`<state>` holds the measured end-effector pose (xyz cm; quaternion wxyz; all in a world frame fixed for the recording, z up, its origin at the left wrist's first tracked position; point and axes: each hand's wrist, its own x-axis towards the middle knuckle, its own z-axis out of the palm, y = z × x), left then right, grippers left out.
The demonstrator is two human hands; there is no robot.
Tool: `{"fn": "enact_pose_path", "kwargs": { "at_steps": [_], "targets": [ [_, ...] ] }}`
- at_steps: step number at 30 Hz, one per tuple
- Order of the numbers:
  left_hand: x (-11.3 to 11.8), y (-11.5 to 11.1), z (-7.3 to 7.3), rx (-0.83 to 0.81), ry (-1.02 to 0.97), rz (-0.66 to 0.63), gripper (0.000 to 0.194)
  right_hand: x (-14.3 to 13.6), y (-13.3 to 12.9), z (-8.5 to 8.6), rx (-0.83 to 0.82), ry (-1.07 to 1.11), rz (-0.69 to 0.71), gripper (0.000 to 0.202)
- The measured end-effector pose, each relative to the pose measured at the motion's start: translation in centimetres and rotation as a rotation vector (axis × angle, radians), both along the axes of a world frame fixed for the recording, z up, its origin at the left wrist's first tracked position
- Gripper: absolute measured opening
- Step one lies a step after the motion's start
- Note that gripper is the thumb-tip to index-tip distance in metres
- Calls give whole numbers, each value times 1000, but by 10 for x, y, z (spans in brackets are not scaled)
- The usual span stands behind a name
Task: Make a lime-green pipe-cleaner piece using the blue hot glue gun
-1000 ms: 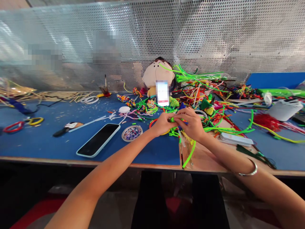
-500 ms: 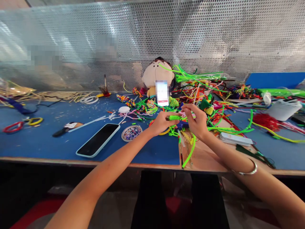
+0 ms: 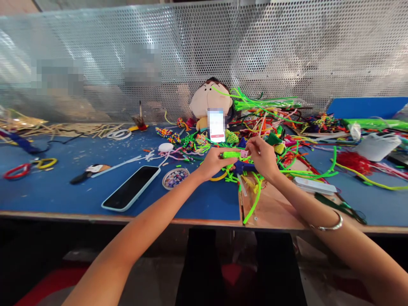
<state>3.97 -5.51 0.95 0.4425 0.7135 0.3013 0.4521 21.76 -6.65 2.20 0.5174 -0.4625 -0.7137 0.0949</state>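
Observation:
My left hand [image 3: 214,163] is closed on a bright green braided piece [image 3: 231,155] above the middle of the table. A small pink piece [image 3: 244,153] shows at the green piece's right end. Just to the right, my right hand [image 3: 262,156] has its fingers pinched together; what they hold, if anything, is too small to make out. Beneath the hands lie a dark blue item [image 3: 245,167] and tangled green cords. A long green cord [image 3: 253,204] hangs down to the table's front edge.
A phone [image 3: 131,188] and a round dish of beads [image 3: 174,178] lie left of my hands. Behind them a plush doll [image 3: 210,100] stands with a lit phone [image 3: 217,126]. Scissors [image 3: 17,171] are far left; heaped cords [image 3: 287,114] fill the right, before a perforated metal screen [image 3: 178,42].
My right hand has shifted slightly up and left, with its fingers drawn together. More of the green piece shows in my left hand.

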Motion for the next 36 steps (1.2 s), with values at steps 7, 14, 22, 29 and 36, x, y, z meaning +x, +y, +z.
{"fn": "enact_pose_path", "kwargs": {
  "at_steps": [7,14,22,29,36],
  "targets": [
    [0,-1,0,-44,-83,-30,43,3,1,3,-51,-267,-155,25],
    [0,-5,7,-68,-206,-70,34,8,9,0,-148,-335,-129,19],
    [-2,-3,5,-78,-243,-71,35,9,11,0,-171,-444,-218,11],
    [0,-1,2,-39,-278,-34,27,10,14,-2,-151,-474,-144,30],
    [-1,4,1,-65,-327,-23,25,11,13,0,-174,-520,-271,15]
  ]
}}
